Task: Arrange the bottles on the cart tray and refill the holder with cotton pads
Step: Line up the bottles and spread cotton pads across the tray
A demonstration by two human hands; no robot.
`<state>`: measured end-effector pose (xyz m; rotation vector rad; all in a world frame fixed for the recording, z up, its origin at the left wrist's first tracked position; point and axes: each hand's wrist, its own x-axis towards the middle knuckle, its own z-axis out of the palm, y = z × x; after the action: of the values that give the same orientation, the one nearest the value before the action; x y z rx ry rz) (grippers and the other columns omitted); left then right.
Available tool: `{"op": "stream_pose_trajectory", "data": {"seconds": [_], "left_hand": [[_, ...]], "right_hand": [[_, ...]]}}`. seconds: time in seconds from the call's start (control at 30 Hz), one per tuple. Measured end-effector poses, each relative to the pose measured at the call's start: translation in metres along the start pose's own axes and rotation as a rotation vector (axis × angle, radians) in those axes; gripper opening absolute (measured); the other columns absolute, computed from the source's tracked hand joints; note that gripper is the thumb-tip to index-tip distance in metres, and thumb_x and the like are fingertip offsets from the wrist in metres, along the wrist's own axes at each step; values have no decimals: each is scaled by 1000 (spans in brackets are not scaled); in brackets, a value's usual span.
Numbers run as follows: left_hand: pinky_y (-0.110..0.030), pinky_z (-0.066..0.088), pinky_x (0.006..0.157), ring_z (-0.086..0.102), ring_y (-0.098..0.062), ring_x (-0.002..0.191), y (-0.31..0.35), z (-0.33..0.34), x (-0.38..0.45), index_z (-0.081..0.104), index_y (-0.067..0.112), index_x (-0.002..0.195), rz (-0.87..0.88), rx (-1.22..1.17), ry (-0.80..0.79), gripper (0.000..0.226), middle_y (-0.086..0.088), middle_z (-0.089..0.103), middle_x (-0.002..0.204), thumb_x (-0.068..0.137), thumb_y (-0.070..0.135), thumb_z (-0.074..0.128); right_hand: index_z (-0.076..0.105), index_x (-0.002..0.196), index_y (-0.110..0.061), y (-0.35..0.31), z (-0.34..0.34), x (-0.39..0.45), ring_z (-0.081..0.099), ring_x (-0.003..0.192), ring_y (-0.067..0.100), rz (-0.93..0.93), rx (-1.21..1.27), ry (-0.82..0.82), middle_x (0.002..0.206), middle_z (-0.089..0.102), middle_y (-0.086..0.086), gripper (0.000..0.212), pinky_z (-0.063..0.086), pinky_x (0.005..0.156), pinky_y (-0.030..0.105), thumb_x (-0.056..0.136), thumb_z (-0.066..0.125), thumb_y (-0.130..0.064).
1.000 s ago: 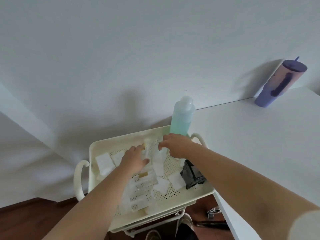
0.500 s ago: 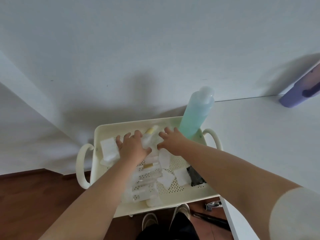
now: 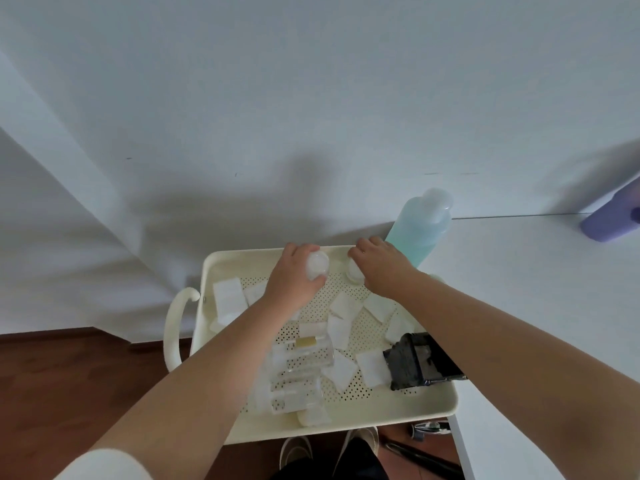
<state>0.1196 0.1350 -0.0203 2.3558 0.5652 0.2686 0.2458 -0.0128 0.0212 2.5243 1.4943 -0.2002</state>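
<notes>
While standing both small bottles along the cart tray [image 3: 242, 429] far edge: left hand [image 3: 294, 282] fingers wrapping one clear bottle [image 3: 318, 266], right hand [image 3: 381, 268] covering another [image 3: 355, 271]; judging them light, slippery, gripping mid-body; cotton pads [image 3: 346, 306] lying scattered mid-tray, soft, needing pinching.

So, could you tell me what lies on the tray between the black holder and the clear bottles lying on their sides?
In the head view, loose white cotton pads lie on the perforated tray floor between the black holder and the clear bottles.
</notes>
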Motion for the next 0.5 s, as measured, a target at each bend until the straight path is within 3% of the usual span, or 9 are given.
{"op": "stream_pose_trajectory", "data": {"seconds": [0.17,0.27,0.5], "left_hand": [[-26,41,76,56,-21,104,10,13,11,51,25,131,35,37,11,57,2,53,123,79,33,72],[-32,46,84,55,-22,111,14,16,17,52,28,133,61,88,15,57,3,59,125,79,36,72],[-32,47,88,61,-20,104,18,22,20,52,27,134,55,30,16,58,2,61,125,80,33,72]], "right_hand": [[46,131,-9,-6,-3,2,45,113,28,69,56,20,123,43,10,55,47,92,39,80,63,2],[43,135,-11,-7,0,-3,47,110,27,96,111,16,121,42,10,60,49,87,37,81,64,0],[41,137,-8,-11,6,-11,45,116,29,129,13,98,125,48,11,61,45,95,37,81,63,2]]}}
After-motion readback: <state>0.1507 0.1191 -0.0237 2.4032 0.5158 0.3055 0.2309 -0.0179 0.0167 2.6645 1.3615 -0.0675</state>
